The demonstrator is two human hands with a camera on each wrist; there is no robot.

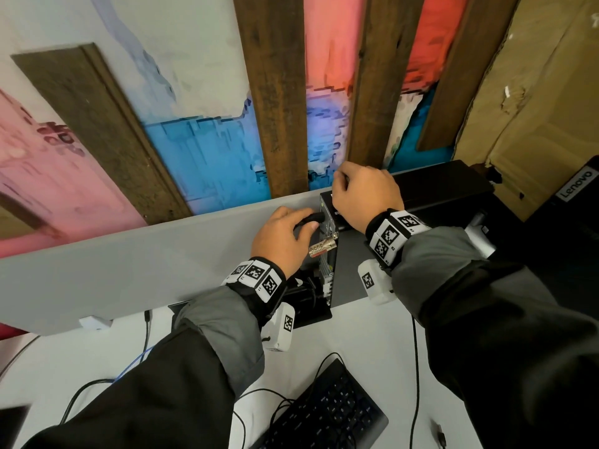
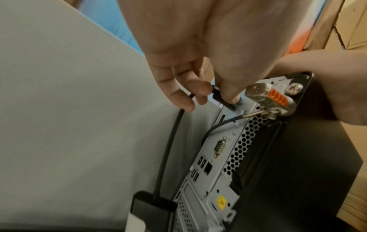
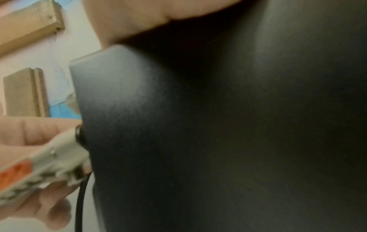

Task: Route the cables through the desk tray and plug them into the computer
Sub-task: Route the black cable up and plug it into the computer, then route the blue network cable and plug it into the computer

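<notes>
The black computer (image 1: 337,264) stands on the white desk against the grey partition, its metal rear panel (image 2: 214,172) facing left. My left hand (image 1: 309,222) pinches a black plug (image 2: 216,95) between thumb and fingers, right at the top of that panel. The plug's black cable (image 2: 168,149) hangs down to a black piece (image 2: 151,207) at the desk's edge. My right hand (image 1: 366,196) grips the computer's top back corner, fingers curled over the far edge. In the right wrist view the black case (image 3: 218,125) fills the frame.
A silver and orange combination lock (image 2: 272,97) with a thin wire hangs off the rear panel below the plug. A black keyboard (image 1: 327,413), loose black cables (image 1: 416,367) and a blue cable (image 1: 133,361) lie on the desk. A Lenovo monitor (image 1: 577,202) and cardboard box (image 1: 534,92) stand at right.
</notes>
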